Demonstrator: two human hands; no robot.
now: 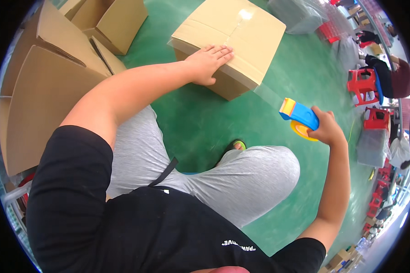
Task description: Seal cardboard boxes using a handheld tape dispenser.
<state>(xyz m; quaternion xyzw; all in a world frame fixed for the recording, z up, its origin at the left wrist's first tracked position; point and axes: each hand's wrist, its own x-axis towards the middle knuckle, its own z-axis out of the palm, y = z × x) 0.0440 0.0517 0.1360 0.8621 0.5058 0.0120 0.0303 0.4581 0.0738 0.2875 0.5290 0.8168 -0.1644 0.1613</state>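
A closed cardboard box [255,45] stands on the green floor in front of me, with clear tape along its top seam. My left hand [209,63] lies flat on the near edge of its top, fingers stretched out. Off to the right, my right hand [327,126] grips a blue and yellow tape dispenser [306,115]. From the dispenser a strip of clear tape [267,94] runs taut to the box's near right corner. Some clear tape also sticks out at the box's left corner. The dispenser hangs in the air, apart from the box.
Open cardboard boxes [45,95] stand close on my left, one more [116,22] behind them. Red plastic stools [363,85] and clear-wrapped bundles [373,145] line the right side. A person in dark clothes [387,75] sits there. My knees are spread below the box.
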